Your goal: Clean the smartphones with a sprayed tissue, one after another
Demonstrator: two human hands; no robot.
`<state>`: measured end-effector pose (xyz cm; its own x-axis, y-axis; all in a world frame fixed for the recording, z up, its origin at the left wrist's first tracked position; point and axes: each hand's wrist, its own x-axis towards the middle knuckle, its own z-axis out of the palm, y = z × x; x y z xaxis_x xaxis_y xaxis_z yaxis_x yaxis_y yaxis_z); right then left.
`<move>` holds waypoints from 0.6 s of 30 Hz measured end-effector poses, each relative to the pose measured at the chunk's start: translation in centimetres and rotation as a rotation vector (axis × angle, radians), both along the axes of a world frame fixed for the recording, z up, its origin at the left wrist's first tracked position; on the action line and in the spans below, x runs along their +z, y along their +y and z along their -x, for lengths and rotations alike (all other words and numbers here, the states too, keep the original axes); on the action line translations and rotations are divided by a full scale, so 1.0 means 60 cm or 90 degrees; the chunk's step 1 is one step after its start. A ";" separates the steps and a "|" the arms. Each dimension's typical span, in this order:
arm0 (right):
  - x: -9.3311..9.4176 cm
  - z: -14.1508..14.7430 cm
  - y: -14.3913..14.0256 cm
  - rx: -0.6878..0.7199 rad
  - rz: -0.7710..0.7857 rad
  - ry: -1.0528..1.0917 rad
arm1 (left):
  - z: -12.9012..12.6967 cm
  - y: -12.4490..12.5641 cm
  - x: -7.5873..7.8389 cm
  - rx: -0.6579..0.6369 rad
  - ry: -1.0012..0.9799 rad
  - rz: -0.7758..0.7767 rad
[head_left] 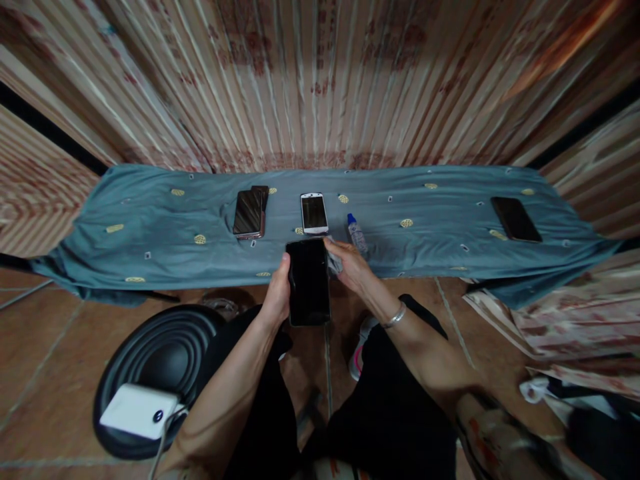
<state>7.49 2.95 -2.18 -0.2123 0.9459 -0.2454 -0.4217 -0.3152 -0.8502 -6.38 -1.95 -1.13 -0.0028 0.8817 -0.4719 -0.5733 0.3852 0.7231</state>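
My left hand [278,293] grips the left edge of a black smartphone [309,281], holding it flat with the dark screen up, just in front of the table's near edge. My right hand [350,263] holds a small grey cloth [334,259] against the phone's upper right corner; a silver bracelet sits on that wrist. Just beyond my right hand a small spray bottle [357,231] with a blue cap lies on the cloth-covered table.
A blue-grey cloth [150,227] covers the long table. On it lie two stacked dark phones [249,212], a white phone [314,213] and, far right, a black phone [515,219]. A black stool [165,353] carrying a white power bank [140,410] stands at lower left. Curtains hang behind.
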 end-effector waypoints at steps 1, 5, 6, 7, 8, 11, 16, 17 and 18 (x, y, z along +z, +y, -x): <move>0.002 0.001 0.000 -0.005 0.003 0.000 | -0.002 0.001 0.000 0.010 -0.004 -0.006; 0.003 0.009 0.004 -0.048 -0.002 -0.006 | -0.010 0.003 0.003 0.033 0.002 0.015; 0.002 0.011 0.005 -0.058 -0.004 -0.010 | -0.011 0.004 0.005 0.030 0.002 0.032; 0.000 0.013 0.007 -0.062 -0.006 -0.015 | -0.012 0.004 0.007 0.025 -0.002 0.048; -0.002 0.015 0.008 -0.062 -0.007 -0.023 | -0.012 0.005 0.010 0.023 -0.006 0.060; -0.007 0.019 0.008 -0.055 -0.012 -0.045 | -0.009 0.012 0.018 0.046 -0.015 0.062; -0.013 0.011 0.000 -0.028 -0.042 -0.083 | 0.011 0.032 0.030 0.153 -0.005 0.093; -0.013 0.007 -0.003 0.015 -0.054 -0.104 | 0.016 0.035 0.032 0.168 -0.012 0.086; -0.013 0.002 -0.007 0.076 -0.066 -0.134 | 0.021 0.038 0.032 0.176 -0.022 0.074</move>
